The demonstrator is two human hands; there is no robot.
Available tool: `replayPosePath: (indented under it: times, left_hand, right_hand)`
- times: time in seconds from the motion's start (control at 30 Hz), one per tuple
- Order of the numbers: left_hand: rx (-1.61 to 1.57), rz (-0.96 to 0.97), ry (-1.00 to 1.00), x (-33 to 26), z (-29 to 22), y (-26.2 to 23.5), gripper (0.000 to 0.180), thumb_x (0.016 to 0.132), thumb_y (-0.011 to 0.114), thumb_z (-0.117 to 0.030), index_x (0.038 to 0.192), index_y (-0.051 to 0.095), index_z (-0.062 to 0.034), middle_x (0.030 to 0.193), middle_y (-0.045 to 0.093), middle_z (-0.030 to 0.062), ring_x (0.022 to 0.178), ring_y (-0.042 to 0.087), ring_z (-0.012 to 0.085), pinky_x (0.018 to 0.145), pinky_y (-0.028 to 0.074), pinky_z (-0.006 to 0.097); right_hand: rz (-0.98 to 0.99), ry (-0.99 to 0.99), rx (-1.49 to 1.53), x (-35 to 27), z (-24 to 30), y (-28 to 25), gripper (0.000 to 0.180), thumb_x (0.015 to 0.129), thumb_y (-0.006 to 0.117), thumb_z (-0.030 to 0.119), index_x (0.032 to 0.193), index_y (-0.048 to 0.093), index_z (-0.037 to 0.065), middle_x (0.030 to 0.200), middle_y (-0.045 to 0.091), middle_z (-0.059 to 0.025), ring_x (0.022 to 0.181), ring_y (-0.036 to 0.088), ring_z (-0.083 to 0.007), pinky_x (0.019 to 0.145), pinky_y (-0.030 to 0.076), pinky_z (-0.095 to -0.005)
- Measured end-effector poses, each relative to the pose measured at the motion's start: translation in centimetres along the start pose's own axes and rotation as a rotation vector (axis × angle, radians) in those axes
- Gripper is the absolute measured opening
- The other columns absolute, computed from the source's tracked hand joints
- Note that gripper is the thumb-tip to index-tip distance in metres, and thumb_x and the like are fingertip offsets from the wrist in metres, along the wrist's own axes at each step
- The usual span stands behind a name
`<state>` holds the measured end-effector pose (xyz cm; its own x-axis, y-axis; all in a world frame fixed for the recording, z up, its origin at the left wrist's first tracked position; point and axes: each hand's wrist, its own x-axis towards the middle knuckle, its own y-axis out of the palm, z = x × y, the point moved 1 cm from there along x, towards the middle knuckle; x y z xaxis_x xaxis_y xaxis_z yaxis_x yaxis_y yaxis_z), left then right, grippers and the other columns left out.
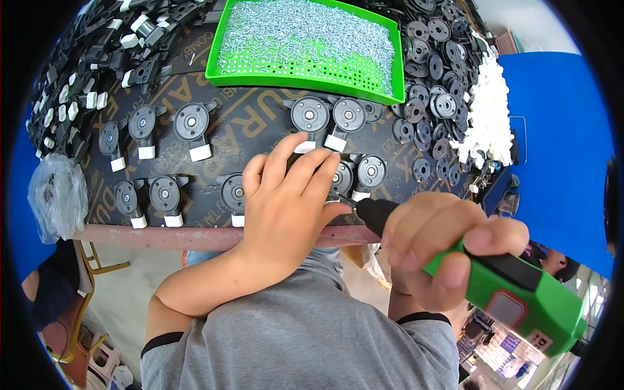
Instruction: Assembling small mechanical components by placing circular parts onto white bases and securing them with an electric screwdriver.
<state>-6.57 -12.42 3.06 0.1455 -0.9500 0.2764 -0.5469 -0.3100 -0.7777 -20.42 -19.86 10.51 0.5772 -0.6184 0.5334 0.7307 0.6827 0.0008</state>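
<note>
Your right hand sits nearest you at about four o'clock, fingers wrapped tight around the green and black electric screwdriver, whose dark tip points toward nine o'clock at the table edge; your left hand lies just beyond it at the centre, palm down, fingers close together and pressed flat over a black round part with a white clip, which the screwdriver's tip meets just below your fingertips; whether the fingers grip anything underneath you cannot tell; at nine o'clock from that hand, more of the same black round parts lie in two rows on the dark table; at twelve o'clock a green perforated tray holds a heap of small silver screws; at two o'clock loose black discs are piled beside a mound of white clips; at ten o'clock lies another heap of black parts.
</note>
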Motion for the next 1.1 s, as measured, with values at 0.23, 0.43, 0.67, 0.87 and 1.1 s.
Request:
replayPosePath:
  times: [0.23,0.43,0.67,0.87,1.1]
  left_hand:
    - [0.051,-0.056,0.017,-0.3,0.8,1.0,0.053,0.069,0.077,-0.027,0.117,0.063,-0.0104,0.115,0.061,0.0000,0.124,0.048,0.0235,0.097,0.032,0.043]
    - [0.011,-0.032,-0.024,-0.2,0.6,1.1,0.054,0.066,0.080,-0.019,0.117,0.064,-0.0136,0.115,0.063,-0.0021,0.123,0.049,0.0236,0.096,0.030,0.042]
    - [-0.048,-0.031,-0.006,-0.3,0.6,0.5,0.050,0.068,0.079,-0.024,0.114,0.065,-0.0139,0.114,0.062,-0.0018,0.122,0.049,0.0242,0.095,0.032,0.042]
    - [-0.132,-0.110,0.097,-0.8,0.6,0.0,0.029,0.068,0.077,-0.021,0.095,0.070,-0.0159,0.105,0.063,-0.0039,0.114,0.054,0.0230,0.091,0.033,0.041]
    - [-0.237,-0.150,0.071,-0.7,0.6,0.0,0.016,0.070,0.077,-0.016,0.084,0.069,-0.0140,0.090,0.066,-0.0017,0.100,0.060,0.0225,0.084,0.040,0.038]
  right_hand:
    - [-0.088,0.004,-0.045,-0.1,-1.9,1.2,0.027,0.095,0.065,0.019,0.104,0.041,0.010,0.062,0.054,-0.0070,0.047,0.052,-0.0185,0.047,0.048,-0.0350]
    - [-0.014,-0.056,-0.174,-0.3,-1.4,0.5,0.030,0.094,0.067,0.021,0.100,0.041,0.008,0.061,0.053,-0.0061,0.045,0.051,-0.0174,0.045,0.046,-0.0331]
    - [-0.035,-0.154,0.004,0.0,-0.7,0.4,0.024,0.094,0.058,0.013,0.107,0.040,0.006,0.062,0.053,-0.0070,0.047,0.052,-0.0163,0.042,0.048,-0.0291]
    - [0.034,-0.221,0.094,0.5,0.0,-0.6,0.026,0.095,0.057,0.016,0.113,0.040,0.005,0.064,0.054,-0.0071,0.049,0.054,-0.0157,0.044,0.051,-0.0283]
    - [-0.055,-0.241,0.132,0.3,1.2,-0.7,0.027,0.094,0.057,0.017,0.114,0.044,0.005,0.065,0.054,-0.0063,0.048,0.053,-0.0145,0.044,0.050,-0.0263]
